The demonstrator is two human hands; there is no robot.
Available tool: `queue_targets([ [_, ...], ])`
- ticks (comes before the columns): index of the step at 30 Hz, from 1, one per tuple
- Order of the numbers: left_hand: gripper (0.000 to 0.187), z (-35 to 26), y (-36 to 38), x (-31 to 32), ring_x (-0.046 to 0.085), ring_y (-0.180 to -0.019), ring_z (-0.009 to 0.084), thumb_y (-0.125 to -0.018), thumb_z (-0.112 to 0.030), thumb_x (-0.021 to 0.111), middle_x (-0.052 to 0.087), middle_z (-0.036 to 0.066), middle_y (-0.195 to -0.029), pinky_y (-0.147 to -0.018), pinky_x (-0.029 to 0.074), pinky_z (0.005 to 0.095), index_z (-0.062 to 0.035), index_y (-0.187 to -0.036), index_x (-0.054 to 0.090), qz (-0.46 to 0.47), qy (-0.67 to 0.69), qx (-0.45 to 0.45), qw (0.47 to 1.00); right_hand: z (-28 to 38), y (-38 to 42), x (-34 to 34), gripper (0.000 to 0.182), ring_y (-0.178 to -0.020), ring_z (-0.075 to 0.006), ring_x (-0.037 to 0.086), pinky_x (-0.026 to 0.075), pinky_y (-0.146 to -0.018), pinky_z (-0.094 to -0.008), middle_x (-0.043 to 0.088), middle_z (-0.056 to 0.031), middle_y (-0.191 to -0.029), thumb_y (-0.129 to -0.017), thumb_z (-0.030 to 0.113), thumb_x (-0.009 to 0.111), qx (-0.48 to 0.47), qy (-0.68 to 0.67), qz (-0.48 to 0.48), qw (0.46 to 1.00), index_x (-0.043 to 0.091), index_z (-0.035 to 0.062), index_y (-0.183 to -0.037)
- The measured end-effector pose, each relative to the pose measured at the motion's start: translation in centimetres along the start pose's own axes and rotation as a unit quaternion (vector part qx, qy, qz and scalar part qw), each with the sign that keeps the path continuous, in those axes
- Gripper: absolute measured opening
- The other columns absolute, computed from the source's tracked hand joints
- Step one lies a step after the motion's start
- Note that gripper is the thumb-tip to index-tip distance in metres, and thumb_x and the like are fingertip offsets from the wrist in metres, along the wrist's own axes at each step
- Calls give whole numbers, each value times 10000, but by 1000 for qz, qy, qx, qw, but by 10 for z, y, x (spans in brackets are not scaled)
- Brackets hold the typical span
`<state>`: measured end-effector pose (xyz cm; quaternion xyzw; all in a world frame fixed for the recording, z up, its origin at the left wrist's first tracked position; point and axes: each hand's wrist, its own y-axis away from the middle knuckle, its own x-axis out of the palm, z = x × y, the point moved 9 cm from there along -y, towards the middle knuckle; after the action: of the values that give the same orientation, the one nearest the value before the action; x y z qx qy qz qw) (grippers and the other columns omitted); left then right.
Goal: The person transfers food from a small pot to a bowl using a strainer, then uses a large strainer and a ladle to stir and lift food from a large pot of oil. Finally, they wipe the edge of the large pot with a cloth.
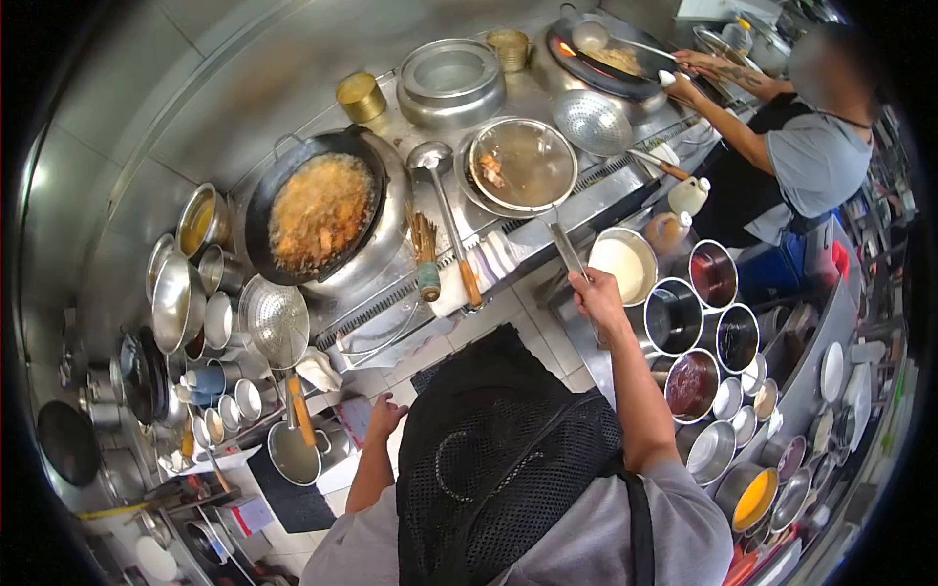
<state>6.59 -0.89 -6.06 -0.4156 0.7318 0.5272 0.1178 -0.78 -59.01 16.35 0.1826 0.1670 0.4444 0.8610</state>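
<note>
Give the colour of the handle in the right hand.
The handle in the right hand is silvery grey, best seen in head view.

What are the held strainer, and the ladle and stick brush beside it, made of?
The strainer in the right hand is probably steel: silvery, shiny rim, see-through mesh.
The ladle looks like steel too, grey and shiny, but its tan grip is likely wood.
The brush may be bamboo: it shows thin brown strips. I can't tell what its green band is.

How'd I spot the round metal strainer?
On the steel stove counter, find the black wok of foaming food. To its right is the round strainer, its metal handle in the wearer's right hand; the neighbouring perforated silver skimmer has a wooden handle.
</note>
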Motion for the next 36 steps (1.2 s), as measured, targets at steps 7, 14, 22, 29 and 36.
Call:
queue_targets([
  [7, 658, -71, -22, 12, 647, -881, 290, -743, -278, 798, 653, 141, -956, -785, 521, 404, -12, -1273, 512, 37, -35, 162, 985, 9, 20, 2, 225, -449, -73, 438, 327, -388, -244, 515, -12, -580, -941, 201, 627, -38, -56, -43, 997, 625, -20, -903],
  [14, 680, -111, -51, -17, 648, -926, 315, -752, -299, 799, 658, 170, -1004, -816, 518, 398, -6, -1287, 499, 104, -107, 245, 958, 3, 37, 32, 250, -476, -86, 482, 370, -410, -256, 550, -21, -604, -909, 207, 650, -45, -80, -102, 991, 656, -36, -968],
  [22, 612, -64, -156, 10, 666, -865, 282, -796, -198, 749, 670, 170, -948, -784, 520, 376, 24, -1301, 484, 226, -146, 442, 856, 0, 68, 82, 305, -594, -99, 535, 451, -513, -281, 599, -29, -720, -889, 311, 671, -25, -29, -145, 989, 660, 11, -942],
  [29, 612, -80, -162, 46, 661, -848, 260, -795, -175, 748, 665, 161, -934, -762, 522, 365, 23, -1307, 476, 359, -307, 352, 808, -36, 176, 96, 264, -463, -45, 403, 296, -410, -230, 500, 29, -597, -941, 260, 639, -77, -221, -113, 966, 662, 30, -1069],
  [36, 613, -120, -125, 94, 656, -830, 237, -794, -153, 746, 661, 152, -921, -740, 523, 353, 22, -1312, 468, 395, -380, 385, 742, -127, 377, 81, 291, -504, -23, 417, 277, -415, -192, 479, 47, -615, -936, 285, 651, -26, -327, -290, 899, 659, 60, -1121],
])
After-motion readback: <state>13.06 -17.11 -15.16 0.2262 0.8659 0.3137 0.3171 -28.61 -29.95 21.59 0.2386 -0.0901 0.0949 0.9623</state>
